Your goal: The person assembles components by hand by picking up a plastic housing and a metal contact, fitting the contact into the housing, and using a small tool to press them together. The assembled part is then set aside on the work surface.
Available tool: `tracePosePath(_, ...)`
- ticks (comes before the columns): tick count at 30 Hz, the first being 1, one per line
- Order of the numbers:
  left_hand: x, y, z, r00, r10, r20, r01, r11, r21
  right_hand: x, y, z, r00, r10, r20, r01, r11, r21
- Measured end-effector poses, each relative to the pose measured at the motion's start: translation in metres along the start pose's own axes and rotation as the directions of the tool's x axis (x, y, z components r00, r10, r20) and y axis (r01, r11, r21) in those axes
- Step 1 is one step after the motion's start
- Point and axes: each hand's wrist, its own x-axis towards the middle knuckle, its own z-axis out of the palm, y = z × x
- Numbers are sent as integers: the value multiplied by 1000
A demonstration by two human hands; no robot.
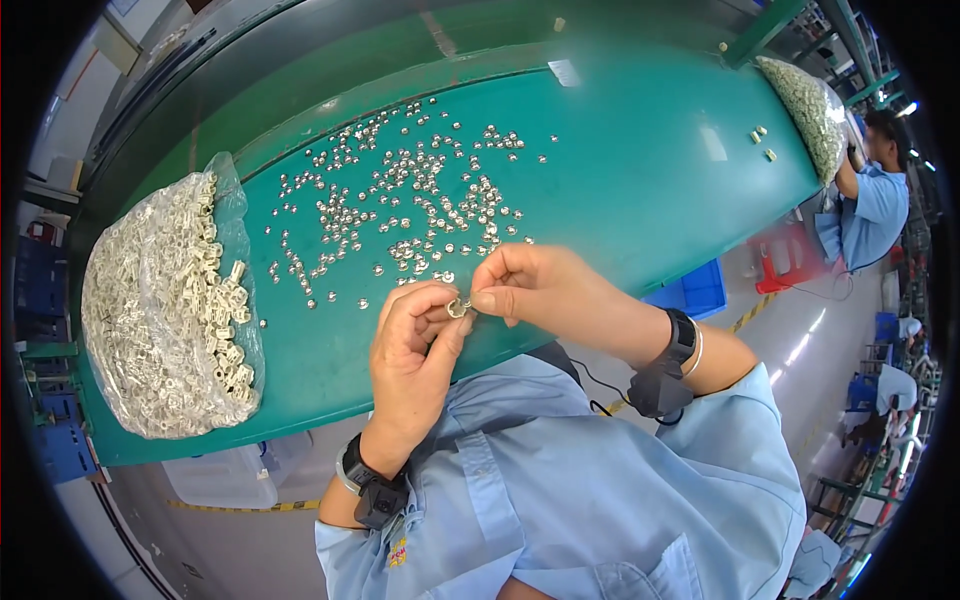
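Observation:
Close over the near edge of the green table, my two hands meet. My left hand (pixel 412 345) pinches a small cream plastic part (pixel 457 308) between thumb and fingers. Against its right side, the thumb and forefinger of my right hand (pixel 522 283) are pressed together; a tiny shiny bit shows at their tips, too small to name. Just beyond my hands, many small shiny metal pieces (pixel 420 175) lie scattered over the green tabletop (pixel 630 160). To the left lies a clear plastic bag (pixel 140 310), its mouth spilling cream plastic parts (pixel 230 300) like the one I hold.
Another full clear bag (pixel 808 115) sits at the table's far right end, near several loose cream parts (pixel 763 142). A person in blue (pixel 872 215) works beside it. Below the table are a blue bin (pixel 700 290), a red stool (pixel 778 258) and a clear plastic box (pixel 220 480).

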Motion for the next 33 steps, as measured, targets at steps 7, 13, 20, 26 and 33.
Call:
tracePosePath(7, -2, -7, -2, 994, 107, -32, -102, 985, 141, 4, 1, 8, 999, 37, -4, -37, 999, -8)
tracePosePath(13, -1, -6, -3, 987, 156, -44, -139, 954, 265, 7, 3, 9, 999, 42, -19, -42, 998, -36)
tracePosePath(20, 0, -4, -1, 969, 241, -58, -200, 898, 393, 9, -2, 9, 998, 64, -12, -64, 995, -74)
tracePosePath(26, 0, -3, -1, 953, 301, -33, -247, 836, 490, 13, -3, 8, 997, 73, -7, -74, 993, -87)
tracePosePath(33, 0, -5, -2, 940, 341, -12, -283, 798, 532, 13, -7, 10, 996, 84, -13, -85, 983, -159)
